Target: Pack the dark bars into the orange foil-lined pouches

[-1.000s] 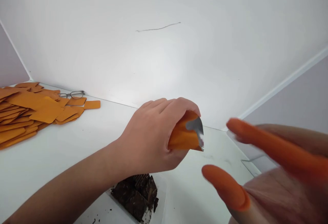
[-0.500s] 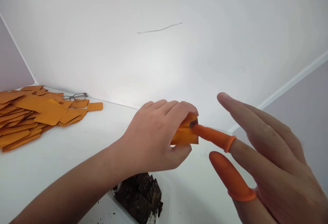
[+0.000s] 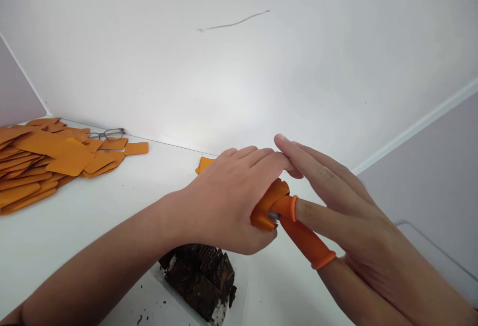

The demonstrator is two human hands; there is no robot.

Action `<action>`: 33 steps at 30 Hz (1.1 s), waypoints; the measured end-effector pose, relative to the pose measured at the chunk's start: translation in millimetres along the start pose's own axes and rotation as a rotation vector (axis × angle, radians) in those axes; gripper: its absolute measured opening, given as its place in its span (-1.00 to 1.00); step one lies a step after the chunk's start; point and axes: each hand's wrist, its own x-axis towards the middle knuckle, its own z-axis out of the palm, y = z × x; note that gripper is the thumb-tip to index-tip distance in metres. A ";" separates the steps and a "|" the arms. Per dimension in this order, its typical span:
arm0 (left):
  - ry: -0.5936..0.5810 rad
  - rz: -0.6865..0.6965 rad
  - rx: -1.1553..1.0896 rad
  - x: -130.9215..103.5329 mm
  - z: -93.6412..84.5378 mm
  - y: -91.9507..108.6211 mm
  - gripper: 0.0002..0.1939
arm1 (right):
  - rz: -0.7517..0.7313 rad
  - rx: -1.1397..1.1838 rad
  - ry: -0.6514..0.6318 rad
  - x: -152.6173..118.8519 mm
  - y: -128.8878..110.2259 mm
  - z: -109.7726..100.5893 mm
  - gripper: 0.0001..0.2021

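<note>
My left hand [image 3: 231, 201] is wrapped round a small orange packet [image 3: 267, 211], whose opening faces right. Orange rubber covers sit on the index finger and thumb of my right hand [image 3: 336, 206]. Those two covered fingertips meet at the packet's mouth, the index finger reaching into it, and pinch its edge or something dark and shiny there that I cannot make out. The other fingers of my right hand stretch out above and touch the fingers of my left hand.
A heap of flat orange packets [image 3: 56, 152] lies at the left, with glasses [image 3: 112, 134] behind it. Another orange piece [image 3: 204, 164] shows behind my left hand. Below my left wrist, a clear container [image 3: 242, 286] holds dark brown flat pieces [image 3: 201, 281]; dark crumbs lie beside it.
My right hand has moved left and its thumb has closed in against the packet. The packet's mouth looks wider and more bent. The orange piece behind my left hand has come into view.
</note>
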 end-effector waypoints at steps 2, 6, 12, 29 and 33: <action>-0.004 0.017 -0.028 0.2 -2.2 -3.2 -0.55 | 0.010 0.040 0.003 -1.3 0.6 2.5 -0.71; -0.032 -0.032 -0.234 0.1 -6.2 -15.0 -0.51 | 0.048 0.030 -0.048 -4.2 3.7 16.1 -0.76; -0.294 -0.233 -0.538 -1.5 -0.4 -15.9 -0.55 | 0.086 -0.079 -0.050 -5.9 4.0 23.1 -0.74; -0.010 -0.210 -0.695 -16.7 1.0 20.7 -0.49 | -0.073 0.054 0.289 -2.7 -6.9 8.4 -0.72; 0.061 -0.202 -0.620 -16.7 5.2 21.5 -0.48 | -0.059 0.004 0.307 -4.4 -9.9 0.9 -0.72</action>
